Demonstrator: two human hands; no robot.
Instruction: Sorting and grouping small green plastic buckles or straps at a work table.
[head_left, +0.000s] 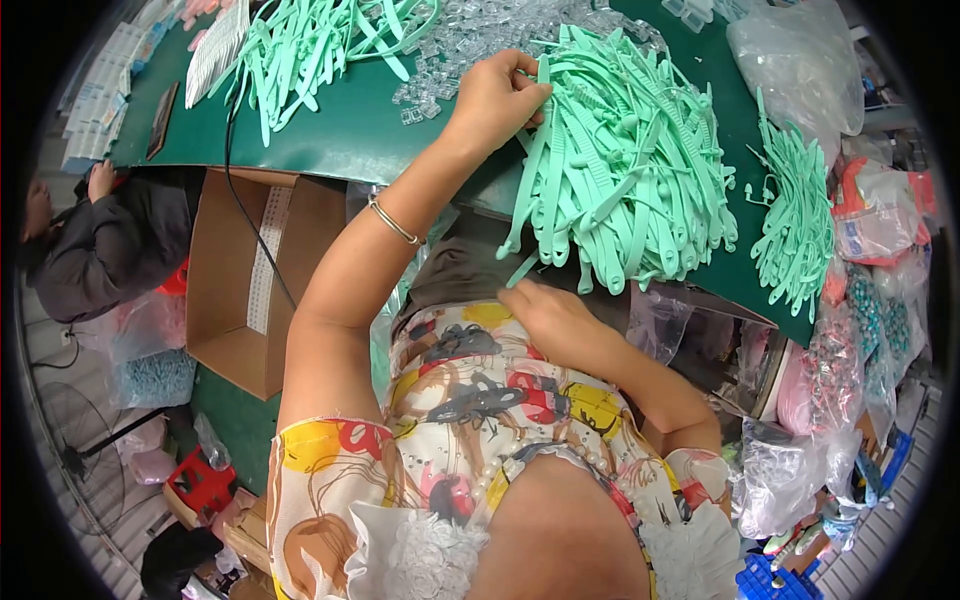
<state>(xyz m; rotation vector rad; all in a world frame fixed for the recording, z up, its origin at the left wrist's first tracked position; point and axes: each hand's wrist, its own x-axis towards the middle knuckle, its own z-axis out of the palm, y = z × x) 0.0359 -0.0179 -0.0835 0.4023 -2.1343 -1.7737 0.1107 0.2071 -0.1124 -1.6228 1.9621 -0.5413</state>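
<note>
Head view: ribbed mint-green straps (630, 165), piled

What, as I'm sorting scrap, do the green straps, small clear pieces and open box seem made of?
Green straps: probably flexible plastic or rubber, satin; some curve, with moulded ridges.
Small clear pieces: likely hard plastic, glossy; see-through with bright glints.
Open box: apparently cardboard, matte; brown, flat-sided walls.

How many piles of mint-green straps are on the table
3. The left pile lies toward the far side of the green table; the largest pile is central, at the left hand; the right pile lies along the right edge. Others may be out of view.
</note>
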